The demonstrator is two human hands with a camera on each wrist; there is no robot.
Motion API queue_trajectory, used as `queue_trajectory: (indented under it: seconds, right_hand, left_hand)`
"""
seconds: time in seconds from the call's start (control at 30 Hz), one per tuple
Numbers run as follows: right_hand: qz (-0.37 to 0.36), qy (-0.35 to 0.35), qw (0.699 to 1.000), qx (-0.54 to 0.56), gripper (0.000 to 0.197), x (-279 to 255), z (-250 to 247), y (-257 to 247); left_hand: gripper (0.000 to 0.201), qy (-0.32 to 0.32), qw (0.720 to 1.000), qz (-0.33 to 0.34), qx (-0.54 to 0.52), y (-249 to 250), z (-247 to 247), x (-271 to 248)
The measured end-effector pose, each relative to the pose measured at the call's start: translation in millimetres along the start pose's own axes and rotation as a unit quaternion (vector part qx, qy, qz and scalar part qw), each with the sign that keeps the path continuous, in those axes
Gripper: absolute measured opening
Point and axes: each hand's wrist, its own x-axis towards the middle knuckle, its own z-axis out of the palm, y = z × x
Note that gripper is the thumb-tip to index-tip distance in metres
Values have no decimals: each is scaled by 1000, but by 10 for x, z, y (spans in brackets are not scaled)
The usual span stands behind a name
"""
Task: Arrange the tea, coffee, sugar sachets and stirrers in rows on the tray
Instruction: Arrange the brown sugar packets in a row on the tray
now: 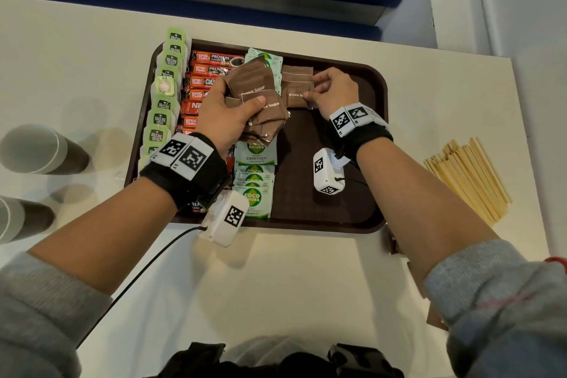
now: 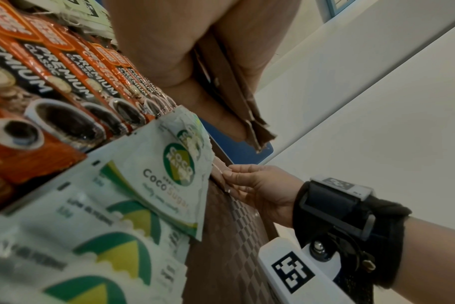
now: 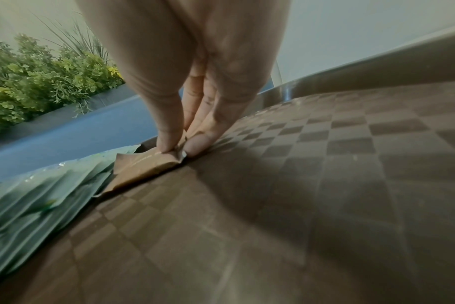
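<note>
A dark brown tray (image 1: 346,215) lies on the white table. From left to right it carries a column of green tea bags (image 1: 162,92), orange coffee sticks (image 1: 211,69) and green-white Coco Sugar sachets (image 1: 254,196). My left hand (image 1: 228,115) grips a fanned stack of brown sugar sachets (image 1: 260,101) above the tray's middle; the stack's edges (image 2: 237,92) show in the left wrist view. My right hand (image 1: 333,90) pinches the right edge of one brown sugar sachet (image 1: 296,97) lying on the tray below two others (image 1: 297,72). In the right wrist view thumb and fingers pinch the sachet (image 3: 146,166).
A pile of wooden stirrers (image 1: 469,176) lies on the table right of the tray. Two paper cups (image 1: 40,149) (image 1: 21,218) lie at the left edge. The tray's right half (image 3: 325,185) is bare checkered surface. A cable (image 1: 138,279) runs from the left wrist.
</note>
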Motion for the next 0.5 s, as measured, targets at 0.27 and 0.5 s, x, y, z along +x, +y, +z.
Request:
queue_trajectory:
  seconds: [0.27, 0.5]
  right_hand:
    - [-60, 29, 998, -14, 23, -101, -102, -69]
    - [-139, -109, 979, 98, 26, -302, -101, -262]
  left_hand:
    - [48, -6, 1000, -12, 0, 9, 41, -22]
    - [46, -36, 999, -11, 34, 64, 105, -115]
